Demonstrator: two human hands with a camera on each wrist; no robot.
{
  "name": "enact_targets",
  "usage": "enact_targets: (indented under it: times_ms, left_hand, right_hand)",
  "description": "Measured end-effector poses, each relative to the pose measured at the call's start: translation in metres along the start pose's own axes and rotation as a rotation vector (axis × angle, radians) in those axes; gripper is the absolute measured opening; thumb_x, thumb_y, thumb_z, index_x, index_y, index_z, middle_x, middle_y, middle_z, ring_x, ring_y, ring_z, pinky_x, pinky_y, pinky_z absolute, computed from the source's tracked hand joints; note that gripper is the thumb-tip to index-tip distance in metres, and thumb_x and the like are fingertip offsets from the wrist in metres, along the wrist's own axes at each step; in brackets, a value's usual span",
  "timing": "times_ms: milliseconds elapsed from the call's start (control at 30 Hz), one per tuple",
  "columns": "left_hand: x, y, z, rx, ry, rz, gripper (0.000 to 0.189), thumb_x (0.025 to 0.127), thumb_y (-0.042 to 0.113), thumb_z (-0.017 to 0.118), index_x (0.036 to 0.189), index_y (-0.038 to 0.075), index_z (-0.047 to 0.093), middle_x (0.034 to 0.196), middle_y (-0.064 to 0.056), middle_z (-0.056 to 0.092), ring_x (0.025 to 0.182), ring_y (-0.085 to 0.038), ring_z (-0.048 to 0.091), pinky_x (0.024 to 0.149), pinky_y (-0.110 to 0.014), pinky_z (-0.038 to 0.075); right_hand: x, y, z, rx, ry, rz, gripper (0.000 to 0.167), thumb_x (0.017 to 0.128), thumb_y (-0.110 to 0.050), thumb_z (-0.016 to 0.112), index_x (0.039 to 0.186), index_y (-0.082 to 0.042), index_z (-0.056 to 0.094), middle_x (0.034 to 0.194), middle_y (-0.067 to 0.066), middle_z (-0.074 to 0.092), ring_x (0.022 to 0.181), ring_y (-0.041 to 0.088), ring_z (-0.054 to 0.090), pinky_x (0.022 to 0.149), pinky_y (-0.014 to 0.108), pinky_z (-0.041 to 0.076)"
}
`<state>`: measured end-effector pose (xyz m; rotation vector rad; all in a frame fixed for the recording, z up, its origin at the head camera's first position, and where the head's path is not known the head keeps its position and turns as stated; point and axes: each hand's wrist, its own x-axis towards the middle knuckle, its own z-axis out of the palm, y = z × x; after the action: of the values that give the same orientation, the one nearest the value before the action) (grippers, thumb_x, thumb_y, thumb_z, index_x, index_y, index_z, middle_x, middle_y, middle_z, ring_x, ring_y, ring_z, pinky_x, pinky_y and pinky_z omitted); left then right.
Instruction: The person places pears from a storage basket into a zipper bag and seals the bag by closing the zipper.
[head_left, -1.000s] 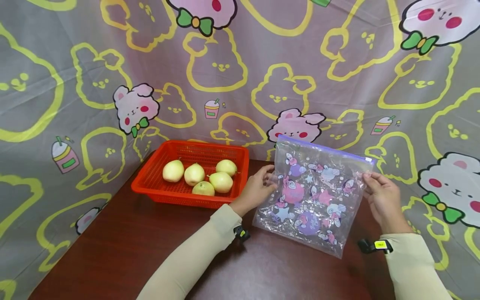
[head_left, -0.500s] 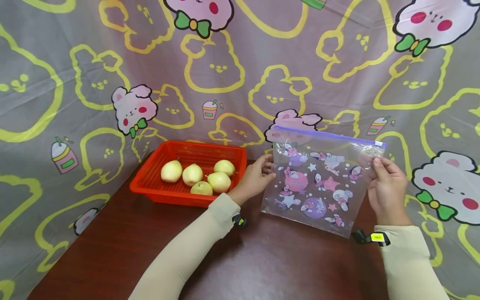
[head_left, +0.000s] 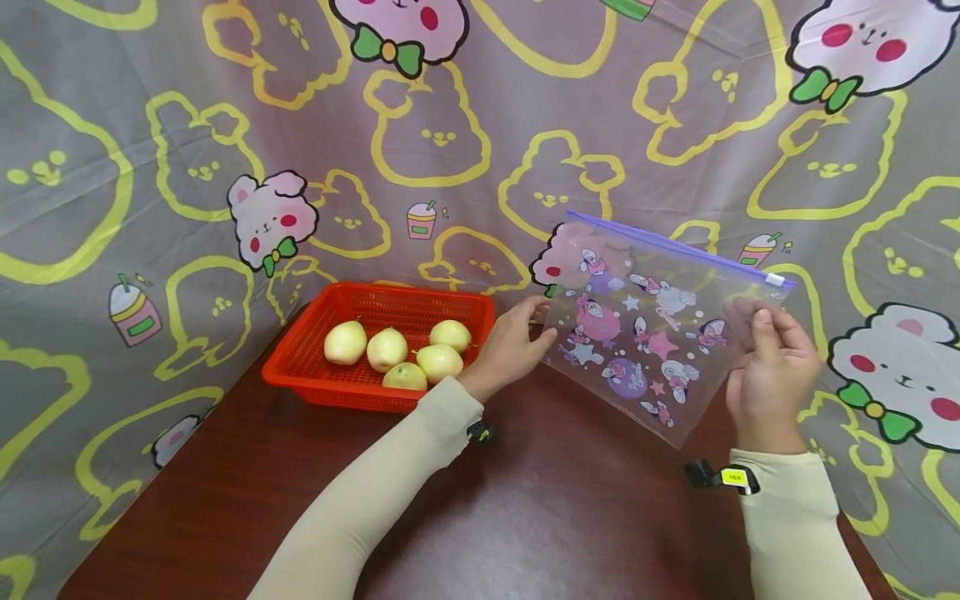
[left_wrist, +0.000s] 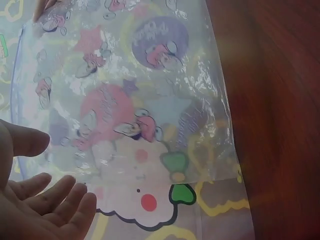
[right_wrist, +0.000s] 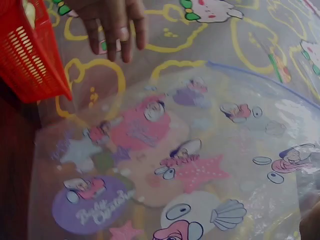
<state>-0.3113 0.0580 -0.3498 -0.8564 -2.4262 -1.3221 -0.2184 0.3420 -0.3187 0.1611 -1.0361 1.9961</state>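
Bag of clear printed plastic hangs tilted above the right part of the table, its purple zip at the top. The right hand pinches its right edge; the left hand is wide, holding nothing, just beside the left edge. Because only one side is supported, the bag could, I think, swing or fold. Farther left, pale fruits lie in the red basket.

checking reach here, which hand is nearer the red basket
Left. The left hand is close by the red basket, at its right side; the right hand is farther right, gripping the clear bag near its right edge.
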Motion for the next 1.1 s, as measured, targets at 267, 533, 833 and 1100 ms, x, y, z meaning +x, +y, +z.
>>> enact_targets:
  times_ms: [267, 533, 833, 1100]
  left_hand:
    - [0.003, 0.004, 0.001, -0.111, -0.062, -0.002, 0.042, 0.097, 0.031, 0.061, 0.134, 0.012, 0.054, 0.121, -0.001, 0.063, 0.106, -0.014, 0.061, 0.089, -0.03, 0.05]
    - [0.013, 0.012, -0.004, -0.128, -0.061, -0.002, 0.043, 0.098, 0.044, 0.054, 0.126, 0.011, 0.061, 0.111, 0.003, 0.067, 0.098, -0.009, 0.062, 0.082, -0.025, 0.051]
    - [0.02, 0.02, -0.01, -0.105, -0.045, -0.07, 0.044, 0.099, 0.047, 0.051, 0.124, 0.013, 0.063, 0.109, 0.003, 0.067, 0.096, -0.01, 0.061, 0.082, -0.027, 0.051]
    - [0.03, 0.032, -0.018, -0.134, -0.054, -0.054, 0.046, 0.1, 0.049, 0.047, 0.102, 0.01, 0.072, 0.092, 0.001, 0.07, 0.081, -0.013, 0.061, 0.071, -0.028, 0.049]
  right_hand:
    - [-0.026, 0.018, 0.014, -0.051, -0.079, -0.162, 0.032, 0.088, 0.001, 0.068, 0.109, 0.023, 0.059, 0.1, 0.028, 0.067, 0.098, 0.032, 0.067, 0.088, 0.033, 0.051]
    - [-0.053, 0.038, 0.025, -0.147, -0.147, -0.231, 0.022, 0.09, 0.008, 0.062, 0.108, 0.022, 0.062, 0.102, 0.025, 0.069, 0.097, 0.029, 0.068, 0.092, 0.033, 0.049]
    - [-0.079, 0.054, 0.031, -0.151, -0.231, -0.184, 0.022, 0.09, 0.013, 0.059, 0.111, 0.022, 0.06, 0.105, 0.024, 0.068, 0.099, 0.028, 0.068, 0.092, 0.031, 0.049]
    - [-0.096, 0.05, 0.042, -0.235, -0.294, -0.173, 0.022, 0.088, 0.017, 0.058, 0.11, 0.019, 0.063, 0.106, 0.021, 0.069, 0.101, 0.022, 0.067, 0.088, 0.026, 0.05]
